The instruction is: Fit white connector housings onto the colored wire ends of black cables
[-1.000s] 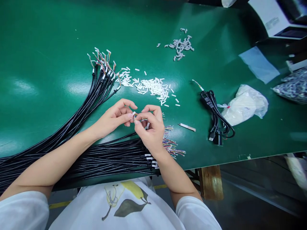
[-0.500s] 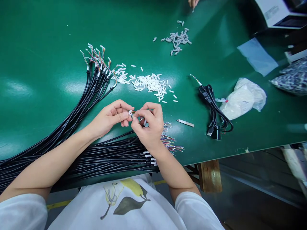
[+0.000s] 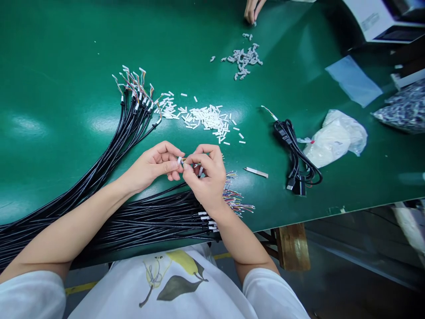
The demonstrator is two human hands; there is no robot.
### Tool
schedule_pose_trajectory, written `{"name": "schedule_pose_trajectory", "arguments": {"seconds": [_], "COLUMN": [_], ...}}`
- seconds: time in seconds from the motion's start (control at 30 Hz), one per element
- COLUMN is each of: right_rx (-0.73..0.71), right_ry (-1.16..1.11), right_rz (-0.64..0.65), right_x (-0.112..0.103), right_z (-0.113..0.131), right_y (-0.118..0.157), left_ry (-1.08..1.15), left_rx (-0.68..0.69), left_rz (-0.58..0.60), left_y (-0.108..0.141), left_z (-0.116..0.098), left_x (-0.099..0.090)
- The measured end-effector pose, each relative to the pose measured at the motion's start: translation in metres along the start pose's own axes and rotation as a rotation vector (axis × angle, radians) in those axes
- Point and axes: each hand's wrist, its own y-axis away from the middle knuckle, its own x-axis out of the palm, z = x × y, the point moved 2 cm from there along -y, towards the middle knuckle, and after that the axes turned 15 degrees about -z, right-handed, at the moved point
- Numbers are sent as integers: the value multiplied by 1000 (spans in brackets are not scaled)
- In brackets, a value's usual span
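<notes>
My left hand [image 3: 158,163] pinches a small white connector [image 3: 179,160] between thumb and fingers. Close against it on the right, my right hand [image 3: 207,173] is closed on the thin coloured wires [image 3: 184,160] that run to the connector. The exact wire ends are hidden by the fingertips. Below the hands lies a bundle of black cables [image 3: 156,217] with bare coloured wire ends [image 3: 237,201]. To the left, another bundle of black cables [image 3: 113,146] ends in white connectors. Just beyond the hands is a pile of loose white connectors [image 3: 209,117].
Further back lies a heap of small grey parts [image 3: 245,60], with another person's hand [image 3: 254,11] above it. On the right are a tweezer-like slim tool [image 3: 256,172], a coiled black cable [image 3: 292,150], a plastic bag [image 3: 335,139] and a blue sheet [image 3: 355,81].
The other person's hand has come further into view near the grey parts. My hands stay together, with the white connector turned slightly. The whole view has shifted a little.
</notes>
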Motion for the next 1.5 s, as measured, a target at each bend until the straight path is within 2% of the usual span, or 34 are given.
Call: {"name": "schedule_pose_trajectory", "arguments": {"seconds": [0.33,0.43,0.5,0.6,0.67,0.77,0.87,0.97,1.2,1.37,1.5], "right_rx": [-13,24,130,387,506,598,667,674,522,591,632], "right_ry": [-36,-42,-112,-345,-470,-524,-486,-487,-460,-620,-571], "right_rz": [27,55,84,112,112,116,125,124,92,320,410], "right_x": [2,2,1,1,1,1,1,1,0,0,-1], "right_z": [1,0,-4,-13,-18,-23,-26,-26,-21,-19,-18], "right_y": [3,2,-1,-5,-7,-7,-6,-5,-9,-11,-11], "left_ry": [-78,-92,-66,-27,-30,-43,-53,-58,-61,-196,-361], "left_rx": [34,37,56,90,98,89,83,80,74,162,284], "left_rz": [3,9,-13,-99,-145,-178,-193,-198,-179,-182,-190], "left_y": [-1,0,-1,-2,-3,-2,-2,-2,-3,-1,6], "left_z": [1,0,-1,-4,-5,-7,-8,-8,-4,-4,-10], "left_x": [-4,-5,-5,-7,-7,-6,-6,-7,-7,-5,-1]}}
